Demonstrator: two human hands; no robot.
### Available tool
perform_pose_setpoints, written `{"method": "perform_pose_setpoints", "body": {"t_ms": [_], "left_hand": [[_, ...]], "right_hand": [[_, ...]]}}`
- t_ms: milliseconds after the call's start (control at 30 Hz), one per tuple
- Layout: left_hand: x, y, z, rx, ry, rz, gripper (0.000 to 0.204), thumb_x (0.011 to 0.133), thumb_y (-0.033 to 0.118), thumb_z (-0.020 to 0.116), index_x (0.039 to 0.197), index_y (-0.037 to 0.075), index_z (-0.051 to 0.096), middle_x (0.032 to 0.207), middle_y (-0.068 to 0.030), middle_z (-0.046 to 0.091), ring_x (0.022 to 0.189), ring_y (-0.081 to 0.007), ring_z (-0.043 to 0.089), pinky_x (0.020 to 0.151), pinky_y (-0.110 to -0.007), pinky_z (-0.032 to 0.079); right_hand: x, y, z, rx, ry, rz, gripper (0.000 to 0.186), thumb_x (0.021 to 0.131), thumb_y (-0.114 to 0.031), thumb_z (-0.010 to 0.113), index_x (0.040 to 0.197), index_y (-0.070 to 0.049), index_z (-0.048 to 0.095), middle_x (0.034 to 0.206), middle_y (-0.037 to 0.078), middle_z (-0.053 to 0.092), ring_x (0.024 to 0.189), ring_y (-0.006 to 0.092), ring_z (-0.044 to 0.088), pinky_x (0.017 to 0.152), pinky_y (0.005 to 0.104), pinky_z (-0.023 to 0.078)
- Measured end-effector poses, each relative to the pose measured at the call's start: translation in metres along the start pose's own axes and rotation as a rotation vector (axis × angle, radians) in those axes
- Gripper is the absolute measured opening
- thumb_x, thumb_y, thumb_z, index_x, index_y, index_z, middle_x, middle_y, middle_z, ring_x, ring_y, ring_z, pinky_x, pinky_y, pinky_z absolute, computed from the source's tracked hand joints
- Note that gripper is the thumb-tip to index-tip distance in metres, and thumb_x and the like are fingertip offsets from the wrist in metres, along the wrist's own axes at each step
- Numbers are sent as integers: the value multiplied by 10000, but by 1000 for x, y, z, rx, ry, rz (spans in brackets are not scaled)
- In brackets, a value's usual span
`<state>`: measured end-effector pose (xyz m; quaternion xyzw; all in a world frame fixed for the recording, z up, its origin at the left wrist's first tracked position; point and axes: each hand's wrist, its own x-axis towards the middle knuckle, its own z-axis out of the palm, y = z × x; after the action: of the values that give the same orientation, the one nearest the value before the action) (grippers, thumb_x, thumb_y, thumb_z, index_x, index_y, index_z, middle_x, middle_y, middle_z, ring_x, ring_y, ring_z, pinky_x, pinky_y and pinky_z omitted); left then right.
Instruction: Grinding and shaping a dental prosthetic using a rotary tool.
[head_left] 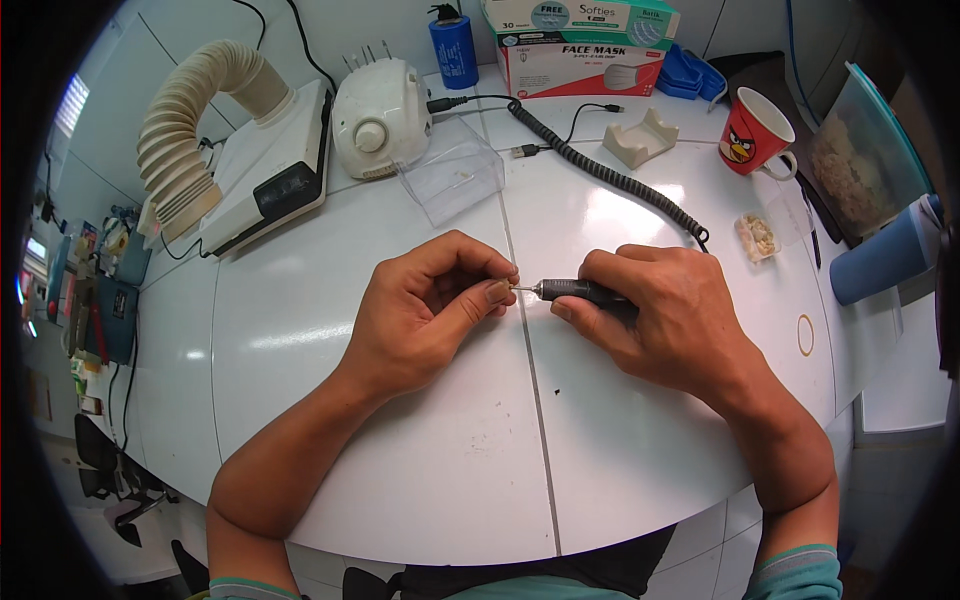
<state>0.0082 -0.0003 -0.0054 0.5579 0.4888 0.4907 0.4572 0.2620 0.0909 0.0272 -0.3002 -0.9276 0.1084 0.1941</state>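
Note:
My right hand (665, 315) wraps round a black rotary handpiece (585, 291), held nearly level and pointing left. Its thin metal bit (524, 288) reaches the fingertips of my left hand (430, 300). Those fingertips are pinched together around something very small, mostly hidden by the thumb and forefinger; I cannot make out its kind. Both hands are over the middle of the white table (420, 460). From behind my right hand a coiled black cord (620, 180) runs back to a white control unit (380, 120) with a round knob.
At the back left stands a dust extractor (265, 180) with a ribbed hose (165, 130). A clear plastic lid (455, 175), beige handpiece rest (640, 138) and red mug (757, 132) stand beyond my hands. To the right are a small box of pale pieces (757, 238), a blue tumbler (885, 255) and a rubber band (805, 335).

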Motion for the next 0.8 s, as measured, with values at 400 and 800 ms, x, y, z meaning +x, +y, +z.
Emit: {"method": "perform_pose_setpoints", "body": {"t_ms": [400,800], "left_hand": [[-1,3,1,49,4,22,169,950,-182,664,1044,-42,658,1190,-137,641,1155,-218,753,1053,-334,655],[0,10,1,81,14,-24,182,941,-194,713,1027,-45,655,1187,-166,674,1122,-241,778,1033,-356,672]], "right_hand": [[0,0,-4,-50,-19,15,315,923,-377,886,848,-112,733,638,30,586,535,231,628,494,400,444],[3,3,-7,11,-21,23,320,887,-332,917,833,-113,689,669,20,539,540,218,591,526,383,434]]}}
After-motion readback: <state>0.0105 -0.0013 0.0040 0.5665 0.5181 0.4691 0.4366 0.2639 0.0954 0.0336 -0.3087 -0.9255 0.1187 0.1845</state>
